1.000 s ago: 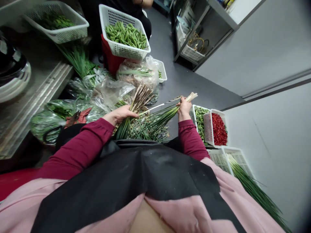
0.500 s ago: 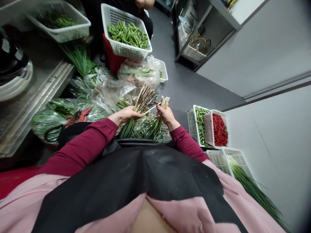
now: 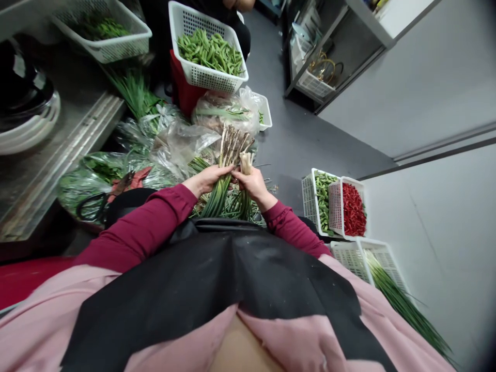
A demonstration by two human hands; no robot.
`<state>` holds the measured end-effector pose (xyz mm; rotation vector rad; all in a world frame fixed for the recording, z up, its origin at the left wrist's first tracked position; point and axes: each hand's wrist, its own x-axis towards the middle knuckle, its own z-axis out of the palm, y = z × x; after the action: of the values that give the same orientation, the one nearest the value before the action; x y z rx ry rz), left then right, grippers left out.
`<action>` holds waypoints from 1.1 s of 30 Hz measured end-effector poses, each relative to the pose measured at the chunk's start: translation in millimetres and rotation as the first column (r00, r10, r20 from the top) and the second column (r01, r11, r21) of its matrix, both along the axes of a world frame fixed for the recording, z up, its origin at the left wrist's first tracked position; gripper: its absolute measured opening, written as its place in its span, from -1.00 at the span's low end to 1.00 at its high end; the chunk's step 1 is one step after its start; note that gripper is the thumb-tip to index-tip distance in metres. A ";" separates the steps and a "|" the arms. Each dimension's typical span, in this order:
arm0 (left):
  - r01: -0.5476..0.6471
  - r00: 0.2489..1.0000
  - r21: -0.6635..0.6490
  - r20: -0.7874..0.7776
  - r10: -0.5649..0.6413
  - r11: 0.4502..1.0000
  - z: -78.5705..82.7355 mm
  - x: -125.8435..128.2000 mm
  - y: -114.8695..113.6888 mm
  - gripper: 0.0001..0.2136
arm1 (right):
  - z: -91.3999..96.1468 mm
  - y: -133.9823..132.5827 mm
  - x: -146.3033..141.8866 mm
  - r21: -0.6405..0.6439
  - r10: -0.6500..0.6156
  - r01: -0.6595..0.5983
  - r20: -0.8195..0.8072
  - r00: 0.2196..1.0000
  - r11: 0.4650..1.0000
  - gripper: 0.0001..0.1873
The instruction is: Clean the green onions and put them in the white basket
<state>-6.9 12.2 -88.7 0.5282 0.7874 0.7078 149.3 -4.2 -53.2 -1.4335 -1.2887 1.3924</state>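
Where pale-ended, scallions (image 3: 246,162) in right hand (image 3: 252,182)

This looks like the prep corner of a big working kitchen; there's far more produce here than a home would have. White plastic baskets (image 3: 217,81) sit about, one heaped with green pods (image 3: 209,50), another with red chillies (image 3: 353,209), a third with long green onions (image 3: 399,289) hanging over its edge. Clear bags of greens (image 3: 103,173) crowd the plain grey floor (image 3: 296,137). There's a metal table (image 3: 370,23) with shelving beneath, a worn metal ledge (image 3: 87,129) opposite, and smooth pale panels (image 3: 445,217) for walls. The worker wears a black apron (image 3: 217,279), and somebody else in dark clothes (image 3: 239,33) is close by.
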 end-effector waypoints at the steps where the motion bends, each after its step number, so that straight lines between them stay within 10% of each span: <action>1: -0.014 1.000 -0.013 -0.018 0.014 1.000 0.5 1.5 -1.3 -0.75 | -3.6 -0.1 -6.6 0.014 -0.019 0.019 0.003 1.000 1.000 -0.67; 17: -0.163 0.986 0.061 -0.030 0.165 0.985 2.5 1.0 0.9 -0.81 | -27.1 2.2 4.7 -0.023 -0.088 0.089 0.020 0.996 0.996 -0.71; 28: 0.049 0.964 0.367 -0.262 0.053 0.929 4.4 -2.4 -6.6 -0.70 | -22.2 -4.5 24.6 0.000 0.036 -0.036 0.097 0.995 0.999 -0.71; 33: 0.137 0.969 0.350 -0.243 -0.052 0.927 9.8 -14.1 -5.1 -0.78 | -13.3 10.2 53.2 0.055 -0.227 0.226 0.007 0.974 0.973 -0.79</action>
<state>-21.0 7.1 -78.9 0.9952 0.8428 0.7137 202.5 6.0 -66.5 -1.5042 -1.1227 1.1896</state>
